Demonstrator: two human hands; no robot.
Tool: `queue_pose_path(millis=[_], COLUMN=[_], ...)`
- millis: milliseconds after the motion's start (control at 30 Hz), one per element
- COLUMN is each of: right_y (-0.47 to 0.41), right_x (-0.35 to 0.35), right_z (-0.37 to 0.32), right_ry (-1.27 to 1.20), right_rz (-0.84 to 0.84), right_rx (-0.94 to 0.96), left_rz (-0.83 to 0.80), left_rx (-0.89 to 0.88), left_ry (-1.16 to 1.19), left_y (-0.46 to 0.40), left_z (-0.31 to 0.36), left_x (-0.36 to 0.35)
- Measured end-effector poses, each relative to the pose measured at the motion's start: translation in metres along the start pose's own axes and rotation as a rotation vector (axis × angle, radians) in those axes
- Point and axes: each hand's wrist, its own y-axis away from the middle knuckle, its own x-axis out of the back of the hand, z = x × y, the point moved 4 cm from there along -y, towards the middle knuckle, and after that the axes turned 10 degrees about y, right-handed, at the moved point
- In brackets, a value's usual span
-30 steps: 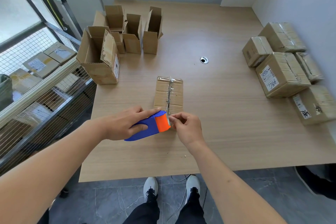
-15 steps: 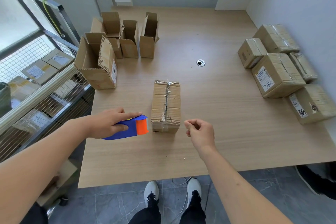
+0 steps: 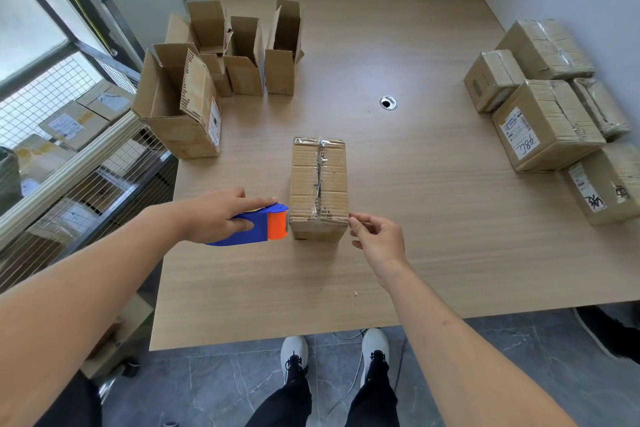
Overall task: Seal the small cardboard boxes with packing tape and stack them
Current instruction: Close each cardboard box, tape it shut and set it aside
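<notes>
Left hand (image 3: 214,215) grips blue-and-orange plastic tape dispenser (image 3: 258,226), centre frame, beside taped brown cardboard box (image 3: 319,188) on wooden surface (image 3: 433,218). Right hand (image 3: 379,236) fingers loosely curled, empty, touching box corner. Right-frame sealed carton label (image 3: 520,133) reads "78L".

Left hand (image 3: 211,215): grips blue-and-orange tape dispenser (image 3: 258,227), just beside the taped box (image 3: 319,189).
Right hand (image 3: 379,236): fingers loosely curled at the box's near right corner.
Desk (image 3: 433,218): open boxes (image 3: 221,69) far left, sealed boxes (image 3: 550,114) right.
</notes>
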Motion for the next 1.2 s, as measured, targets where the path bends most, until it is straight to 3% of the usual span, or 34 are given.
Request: queue_pose_path(millis=[267, 500, 667, 800, 900, 1000, 1100, 1200], right_y=[-0.014, -0.026, -0.037, -0.037, -0.022, -0.018, -0.022, -0.033], right_x=[-0.009, -0.026, -0.022, -0.013, -0.015, -0.041, -0.063, -0.070], right_z=[-0.008, -0.016, -0.027, -0.039, -0.063, -0.068, -0.068, -0.055], right_ry=[0.186, -0.007, 0.069, 0.343, 0.514, 0.781, 0.934, 1.157], right_rz=[-0.004, -0.070, -0.059, 0.181, 0.264, 0.057, -0.210, -0.245], right_rx=[0.104, -0.033, -0.069, 0.154, 0.617, 0.947, 0.934, 0.910], left_rz=[0.031, 0.052, 0.042, 0.052, 0.050, 0.050, 0.055, 0.066], left_rx=[-0.019, -0.042, -0.039, -0.037, -0.045, -0.047, -0.051, -0.046], left_ry=[0.011, 0.027, 0.034, 0.071, 0.082, 0.098, 0.115, 0.151], left_y=[-0.008, -0.016, -0.016, -0.016, -0.017, -0.018, -0.017, -0.013], left_z=[0.007, 0.014, 0.010, 0.008, 0.005, 0.002, -0.002, -0.012], left_x=[0.000, 0.008, 0.006, 0.004, 0.004, 0.003, 0.001, -0.003])
